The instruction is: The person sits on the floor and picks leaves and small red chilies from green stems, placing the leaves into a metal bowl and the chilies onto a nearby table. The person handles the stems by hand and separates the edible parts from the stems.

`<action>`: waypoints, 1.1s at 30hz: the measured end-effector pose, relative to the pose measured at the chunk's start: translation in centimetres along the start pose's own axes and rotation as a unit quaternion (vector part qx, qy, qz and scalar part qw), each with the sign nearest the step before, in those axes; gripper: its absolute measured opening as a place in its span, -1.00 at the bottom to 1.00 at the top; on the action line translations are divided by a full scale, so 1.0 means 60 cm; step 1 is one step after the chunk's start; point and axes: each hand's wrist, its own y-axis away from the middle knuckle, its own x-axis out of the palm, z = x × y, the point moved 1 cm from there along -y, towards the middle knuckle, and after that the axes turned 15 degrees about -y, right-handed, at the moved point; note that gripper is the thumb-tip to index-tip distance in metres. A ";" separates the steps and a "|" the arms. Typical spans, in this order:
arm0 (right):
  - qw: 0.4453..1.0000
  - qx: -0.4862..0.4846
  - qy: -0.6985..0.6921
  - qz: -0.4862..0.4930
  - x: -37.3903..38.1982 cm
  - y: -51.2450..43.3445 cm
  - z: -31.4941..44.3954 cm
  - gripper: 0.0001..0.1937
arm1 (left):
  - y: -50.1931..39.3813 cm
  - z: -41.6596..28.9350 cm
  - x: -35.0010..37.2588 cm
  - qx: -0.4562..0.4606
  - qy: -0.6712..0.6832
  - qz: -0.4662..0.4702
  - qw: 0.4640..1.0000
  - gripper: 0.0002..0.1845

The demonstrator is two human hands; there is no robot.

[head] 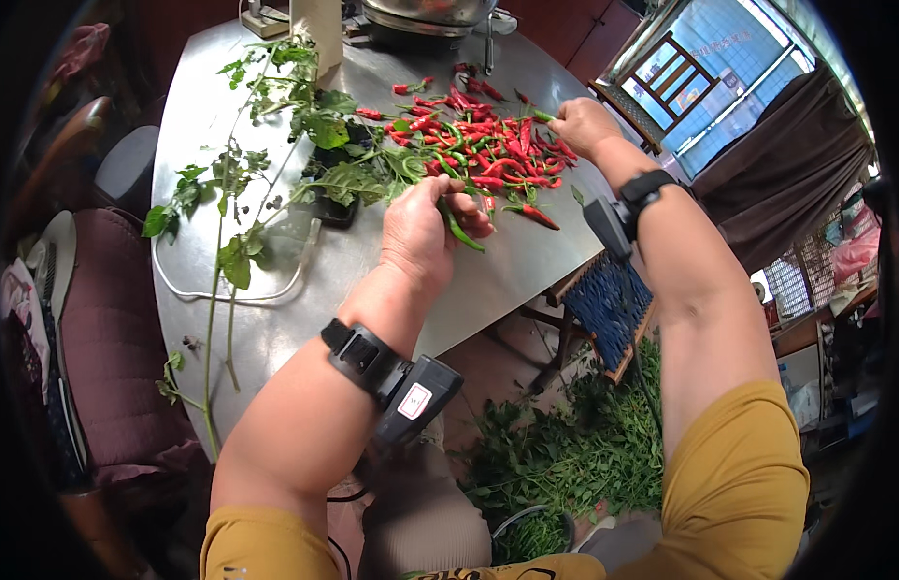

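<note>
My left hand (424, 225) is at the near edge of a heap of chili peppers (503, 167), mostly red with a few green. A green chili pepper (464, 230) hangs from its curled fingers. At the heap's right side, my right hand (585, 127) pinches another green chili pepper (542, 115) by one end. One red chili pepper (535, 216) lies apart on the near side of the heap. Left of my left hand, a leafy green stem (351, 183) reaches to the peppers, and its leaves partly hide a dark object beneath.
The metal table (456, 304) carries long plant stalks (216, 290), a white cable (268, 297) and, at the back, a metal pot (427, 14). Cut greenery (572, 442) covers the floor beside a stool with a blue woven seat (607, 304). A maroon padded chair (123, 341) stands left.
</note>
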 end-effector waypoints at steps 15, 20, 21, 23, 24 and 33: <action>0.841 -0.180 -0.498 0.113 0.016 0.222 0.151 -0.83 | 0.015 -0.011 0.010 -0.025 -0.028 -0.099 0.994 -0.68; 0.923 -0.155 -0.352 -0.019 0.026 0.099 0.152 -0.75 | 0.013 -0.010 0.009 -0.003 -0.024 -0.138 0.990 -0.60; 0.936 -0.156 -0.314 0.012 0.040 0.085 0.164 -0.68 | 0.012 -0.010 0.008 -0.013 -0.016 -0.133 0.991 -0.60; 0.971 -0.103 -0.197 0.088 0.066 0.073 0.183 -0.61 | 0.011 -0.010 0.007 -0.022 0.000 -0.116 0.993 -0.60; 0.980 -0.106 -0.151 0.070 0.075 0.071 0.191 -0.56 | 0.010 -0.010 0.007 -0.025 0.026 -0.113 0.993 -0.59; 0.901 -0.015 -0.431 0.040 0.088 0.038 0.132 -0.63 | 0.003 -0.004 -0.003 -0.021 0.057 -0.099 0.993 -0.64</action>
